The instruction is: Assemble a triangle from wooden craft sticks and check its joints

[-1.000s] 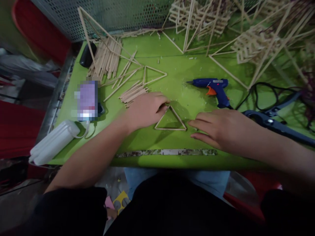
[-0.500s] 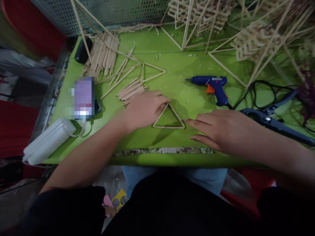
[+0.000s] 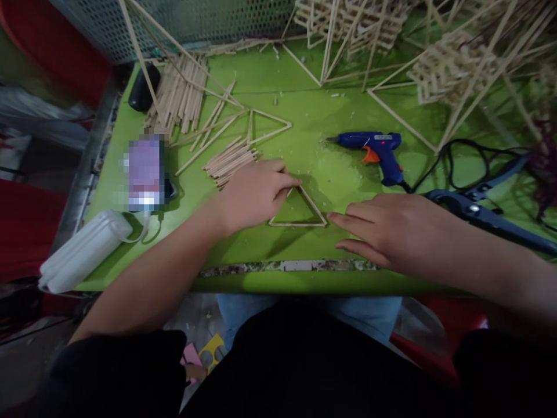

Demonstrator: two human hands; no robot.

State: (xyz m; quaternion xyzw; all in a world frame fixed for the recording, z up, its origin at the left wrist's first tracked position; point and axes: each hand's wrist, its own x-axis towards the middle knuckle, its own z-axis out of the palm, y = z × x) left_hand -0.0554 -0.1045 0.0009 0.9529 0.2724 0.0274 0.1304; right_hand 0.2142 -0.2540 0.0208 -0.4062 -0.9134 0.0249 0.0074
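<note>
A small triangle of thin wooden sticks [image 3: 298,222] lies flat on the green table [image 3: 313,110]. My left hand [image 3: 252,194] rests on its upper left side, fingers curled and pinching the top corner. Just right of the triangle's lower right corner my right hand [image 3: 394,229] lies flat, fingers stretched out, fingertips touching or nearly touching it. A short pile of cut sticks [image 3: 230,161] sits just behind my left hand.
A blue glue gun [image 3: 374,150] with its black cord lies behind my right hand, blue cutters [image 3: 487,215] at right. A second stick triangle [image 3: 265,125], a stick bundle [image 3: 180,96], a phone [image 3: 144,172] and white glue sticks [image 3: 82,249] at left. Large stick frames crowd the back.
Both hands stay at the triangle. My left fingers have shifted slightly onto its top corner. The view has drifted a little.
</note>
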